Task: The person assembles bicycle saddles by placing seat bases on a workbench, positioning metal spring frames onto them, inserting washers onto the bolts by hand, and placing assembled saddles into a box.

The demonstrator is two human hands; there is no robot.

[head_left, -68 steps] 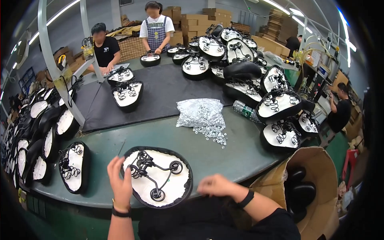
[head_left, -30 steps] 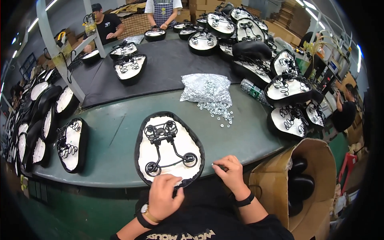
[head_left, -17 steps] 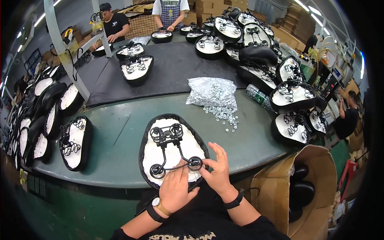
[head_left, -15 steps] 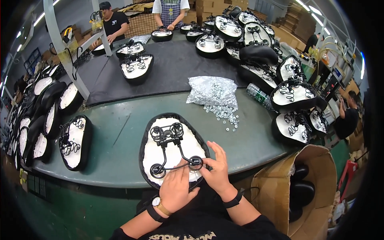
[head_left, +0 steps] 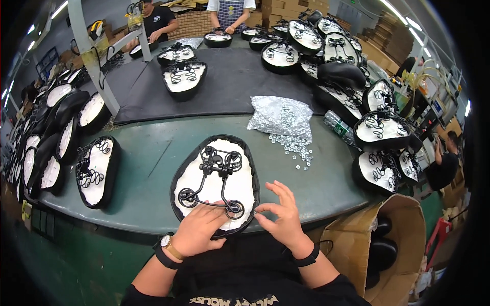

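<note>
A bicycle saddle [head_left: 216, 199] lies upside down in front of me, its white padded underside up and its black rim around it. A black wire frame [head_left: 223, 191] with coil springs is on it. My left hand [head_left: 199, 229] holds the saddle at its near edge, fingers at the frame's near bar and thumb outside the rim. Just right of the saddle's lower right edge, my right hand [head_left: 280, 217] is raised in a pinch, thumb and index finger together. Anything between those fingertips is too small to make out. The other right fingers are stretched out.
A clear bag [head_left: 280, 115] spills metal nuts [head_left: 296, 148] onto the green table [head_left: 148, 153]. A plastic bottle [head_left: 338, 126] lies right of it. Another saddle [head_left: 97, 171] sits left; piles flank the table. A cardboard box [head_left: 352, 245] holds black saddles. Two people work across the table.
My right hand has come away from the near right spring, thumb and finger now pinched beside the saddle. My left hand stays at the near edge. The whole view has shifted slightly.
</note>
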